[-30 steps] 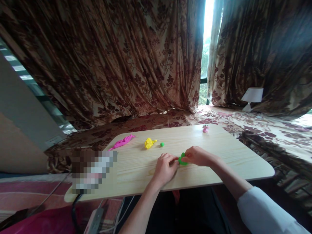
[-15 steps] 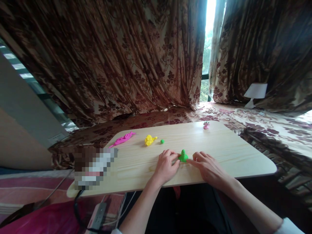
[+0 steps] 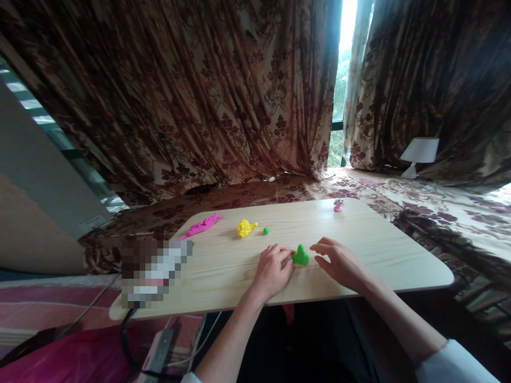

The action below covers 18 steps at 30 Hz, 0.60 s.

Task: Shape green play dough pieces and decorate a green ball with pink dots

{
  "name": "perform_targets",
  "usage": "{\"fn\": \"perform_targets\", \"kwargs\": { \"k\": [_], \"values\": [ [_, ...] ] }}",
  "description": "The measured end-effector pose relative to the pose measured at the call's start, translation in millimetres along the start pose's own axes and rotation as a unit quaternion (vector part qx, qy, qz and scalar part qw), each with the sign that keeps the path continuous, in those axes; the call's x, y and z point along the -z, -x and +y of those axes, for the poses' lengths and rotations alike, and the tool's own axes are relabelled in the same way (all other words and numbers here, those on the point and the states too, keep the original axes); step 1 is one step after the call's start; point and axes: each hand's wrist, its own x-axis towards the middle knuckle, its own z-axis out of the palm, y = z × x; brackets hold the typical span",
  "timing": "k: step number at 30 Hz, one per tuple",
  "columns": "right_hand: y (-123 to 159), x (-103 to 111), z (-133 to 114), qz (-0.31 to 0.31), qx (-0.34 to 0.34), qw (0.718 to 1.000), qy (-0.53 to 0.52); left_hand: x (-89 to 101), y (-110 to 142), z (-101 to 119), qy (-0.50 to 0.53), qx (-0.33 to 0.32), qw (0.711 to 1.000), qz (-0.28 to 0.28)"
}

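Note:
A green lump of modelling clay [image 3: 301, 255] stands on the light wooden table [image 3: 239, 276], with a raised knob and a wider base. At its left edge, the fingertips of my left hand [image 3: 273, 270] hold it, the fingers curved. My right hand [image 3: 337, 261] is open just right of the lump, thumb and fingers apart and nothing between them. Farther back lie a small green ball [image 3: 266, 231] and a yellow clay lump [image 3: 244, 229] with a thin stub on its right side.
A long pink clay piece [image 3: 202, 226] lies at the table's back left. A small pink figure [image 3: 338, 206] stands near the back right. Pixelation covers an item [image 3: 157, 276] at the left. Beyond are patterned curtains [image 3: 223, 106] and a white lamp [image 3: 420, 151].
My right hand was on the green lump, then drew away to the right and opened. The lump's knob now shows plainly. My left hand stays at the lump's left edge.

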Motion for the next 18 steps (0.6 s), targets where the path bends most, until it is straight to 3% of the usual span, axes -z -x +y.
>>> {"fn": "perform_targets", "kwargs": {
  "k": [7, 14, 18],
  "values": [
    [-34, -21, -2, -0.01, -0.011, 0.999, -0.03, -2.5, -1, -8, 0.035, 0.027, 0.998, 0.039],
    [-33, -33, -9, 0.042, -0.066, 0.997, 0.011, -5.7, -1, -15, 0.061, 0.051, 0.995, 0.065],
    [-33, -31, -11, 0.032, -0.056, 0.998, 0.003, -5.1, 0, -13, 0.065, 0.053, 0.994, 0.067]
  ]
}}
